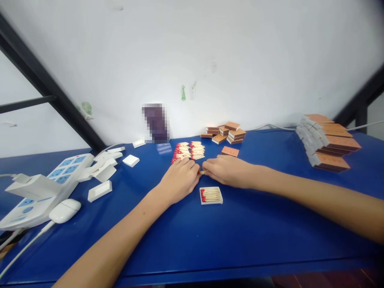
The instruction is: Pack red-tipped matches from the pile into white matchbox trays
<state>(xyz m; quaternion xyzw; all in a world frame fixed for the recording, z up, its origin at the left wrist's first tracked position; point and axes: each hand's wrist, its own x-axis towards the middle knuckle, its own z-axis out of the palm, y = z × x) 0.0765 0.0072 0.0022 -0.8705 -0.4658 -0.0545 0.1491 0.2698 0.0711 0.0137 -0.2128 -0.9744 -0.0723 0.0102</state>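
My left hand (181,179) and my right hand (228,171) meet over the middle of the table, fingers curled in. Between their fingertips shows a short bit of pale wooden matchsticks (204,172), pinched from both sides; how many is hidden. Just below, a white matchbox tray (211,203) lies with a row of red-headed matches (211,195) in it. Beyond my hands are two heaps of loose matches (197,150), heads to the left. A brown matchbox sleeve or box (230,151) lies flat behind my right hand.
Brown matchboxes (235,135) are piled by the wall, with a larger stack (333,142) at right. Several white trays (100,191) lie at left beside a power strip (64,186) with cables and a white charger case (65,211). A blurred dark rectangle (156,122) leans on the wall.
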